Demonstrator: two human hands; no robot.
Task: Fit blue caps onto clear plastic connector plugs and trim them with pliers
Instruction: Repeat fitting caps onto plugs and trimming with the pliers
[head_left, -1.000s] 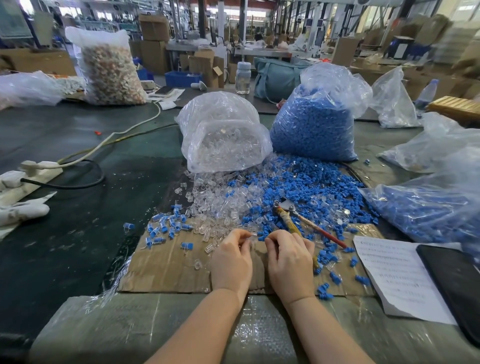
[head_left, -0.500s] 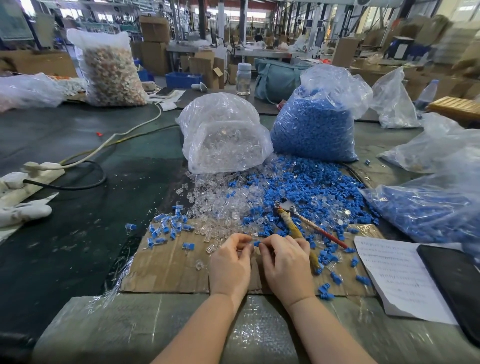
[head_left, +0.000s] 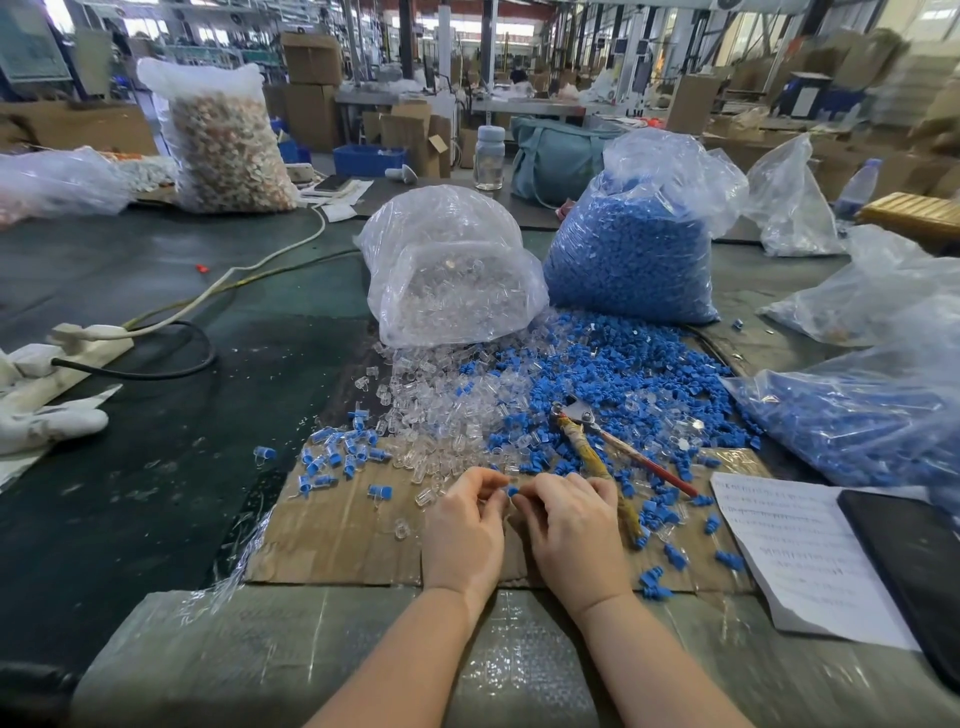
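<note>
**Blue cap now pinched between both hands**

Blue cap (head_left: 512, 490) is the piece I am watching. In the head view, the only 1 I have, it sits between the fingertips of my left hand (head_left: 464, 530) and right hand (head_left: 571, 535), above the cardboard sheet (head_left: 332, 540).

1 second ago the hands were a little apart, each at the edge of the loose pile (head_left: 519, 410). Now they have closed together, and both sets of fingers curl around the small part. I cannot tell whether a clear plug is already under the cap; my fingers hide it.

I judge this as the fitting step in hand. The pliers (head_left: 597, 457) lie untouched just beside my right hand, so trimming is not yet done. Finished capped pieces (head_left: 337, 457) lie to the left.
</note>
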